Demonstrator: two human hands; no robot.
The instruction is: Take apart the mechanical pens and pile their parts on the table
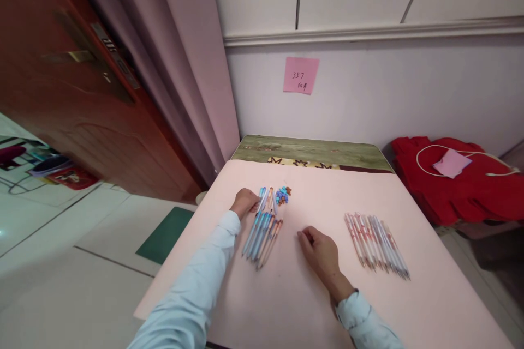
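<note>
My left hand (244,203) rests on the pink sheet (311,305) at the upper end of a bunch of several blue and orange pens (262,228); its fingers curl against the pens' tops. A small heap of blue and orange pen caps (282,194) lies just right of that hand. My right hand (321,253) lies on the sheet between the two pen groups, fingers curled, touching no pen that I can see. A second row of several red-and-white pens (376,245) lies to its right.
The pink sheet covers a table whose green wood-patterned top (311,150) shows at the far edge, against the wall. A pink sticky note (301,74) hangs on the wall. A red cloth with a white cable (458,180) lies at the right. A brown door (61,82) stands at the left.
</note>
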